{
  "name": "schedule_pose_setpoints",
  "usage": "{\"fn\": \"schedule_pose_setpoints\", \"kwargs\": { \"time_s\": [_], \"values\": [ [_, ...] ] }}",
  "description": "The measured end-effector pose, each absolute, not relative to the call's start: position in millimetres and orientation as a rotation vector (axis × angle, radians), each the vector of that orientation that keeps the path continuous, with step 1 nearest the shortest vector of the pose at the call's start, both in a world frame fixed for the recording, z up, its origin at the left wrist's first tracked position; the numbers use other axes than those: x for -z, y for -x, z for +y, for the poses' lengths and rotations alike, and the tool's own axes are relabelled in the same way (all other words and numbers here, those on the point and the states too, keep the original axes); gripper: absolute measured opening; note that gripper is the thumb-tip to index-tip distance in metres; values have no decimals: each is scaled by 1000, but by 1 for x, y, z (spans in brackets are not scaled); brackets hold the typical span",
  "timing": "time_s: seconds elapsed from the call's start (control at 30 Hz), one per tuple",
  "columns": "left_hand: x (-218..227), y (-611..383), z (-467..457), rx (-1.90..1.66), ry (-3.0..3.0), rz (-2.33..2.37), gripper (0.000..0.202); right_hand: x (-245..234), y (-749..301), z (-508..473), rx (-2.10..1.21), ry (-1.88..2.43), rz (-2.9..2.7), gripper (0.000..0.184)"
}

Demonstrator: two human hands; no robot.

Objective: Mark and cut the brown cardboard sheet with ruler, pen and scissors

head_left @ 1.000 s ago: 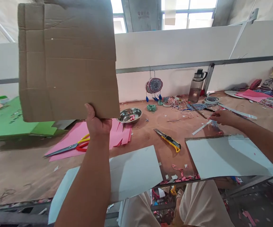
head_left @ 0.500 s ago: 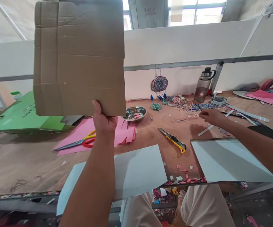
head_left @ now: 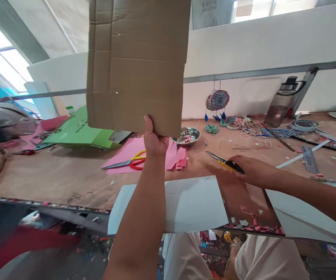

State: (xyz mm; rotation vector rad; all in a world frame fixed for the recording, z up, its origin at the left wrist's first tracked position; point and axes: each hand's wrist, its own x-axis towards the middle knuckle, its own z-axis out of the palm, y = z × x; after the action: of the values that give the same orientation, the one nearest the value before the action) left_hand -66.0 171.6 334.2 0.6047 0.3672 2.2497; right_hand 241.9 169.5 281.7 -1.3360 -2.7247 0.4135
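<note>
My left hand [head_left: 155, 139] is raised in front of me and pinches the bottom edge of a large brown cardboard sheet [head_left: 138, 62], holding it upright above the table. My right hand [head_left: 251, 169] lies on the table over the handle end of a yellow and black utility knife [head_left: 221, 161], fingers curled on it. The knife's blade end points to the left, away from the hand. A white paper sheet [head_left: 191, 202] lies at the near table edge under my left forearm.
Red and yellow scissors [head_left: 129, 161] rest on pink paper [head_left: 125, 153]. A metal bowl [head_left: 188, 135], a woven ornament [head_left: 217, 100], cords, a water bottle [head_left: 281, 103], tape rolls [head_left: 304, 125] and a ruler [head_left: 310, 158] sit further back. A green box [head_left: 79, 134] lies at left.
My right hand has come back from the far right of the table to the utility knife and closed on it. The view has swung left; the cardboard stays raised in my left hand.
</note>
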Motion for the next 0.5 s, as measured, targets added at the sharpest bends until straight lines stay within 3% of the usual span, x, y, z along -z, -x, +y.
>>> {"fn": "schedule_pose_setpoints", "kwargs": {
  "time_s": [0.1, 0.33, 0.5],
  "values": [
    [-340, 66, 166, -2252, -604, 352, 32, -294, -202, 173, -386, 1177, -2687, 36],
    [-350, 79, 153, -2272, -671, 285, 40, -305, -66, 182, -328, 971, -2705, 20],
    [-351, 93, 153, -2321, -613, 223, 36, -298, 5, 195, -581, 1034, -2533, 17]
  ]
}}
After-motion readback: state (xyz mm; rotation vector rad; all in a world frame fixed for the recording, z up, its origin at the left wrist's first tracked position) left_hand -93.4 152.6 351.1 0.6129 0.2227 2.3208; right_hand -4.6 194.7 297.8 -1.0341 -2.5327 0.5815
